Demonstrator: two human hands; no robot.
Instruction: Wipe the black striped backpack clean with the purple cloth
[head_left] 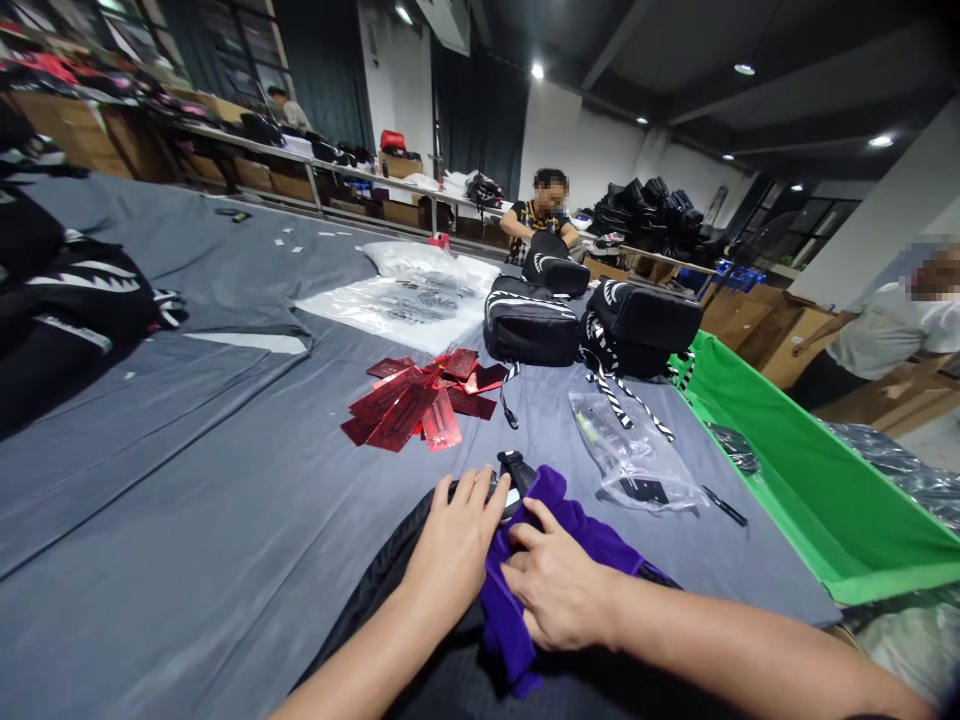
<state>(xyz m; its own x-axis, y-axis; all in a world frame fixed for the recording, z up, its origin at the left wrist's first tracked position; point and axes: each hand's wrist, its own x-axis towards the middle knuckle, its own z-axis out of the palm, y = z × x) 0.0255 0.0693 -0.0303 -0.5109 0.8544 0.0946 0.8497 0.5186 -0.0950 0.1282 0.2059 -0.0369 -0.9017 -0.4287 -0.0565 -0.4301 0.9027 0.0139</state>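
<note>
Left grip [463, 530] palm down, right grip [551, 572] half curled beside it, bare forearms [369, 640] angled inward

Tabletop [187, 480], covered in grey cloth; red tags [401, 405], overlapping in a loose pile; clear plastic sheeting [420, 300], beyond the tags; black bags [529, 330] with white tooth-like print, grouped at right rear; transparent pouch [637, 460], dark contents; slim black pen-like item [726, 506], near the pouch; green bin [810, 490], right side; person [525, 222] in patterned top, far side

Small ceiling lamps [537, 71] glow against a dim ceiling [686, 55]; red cards [394, 412] glint, and the left edge smears with blur, stretched by wide-angle distortion.
</note>
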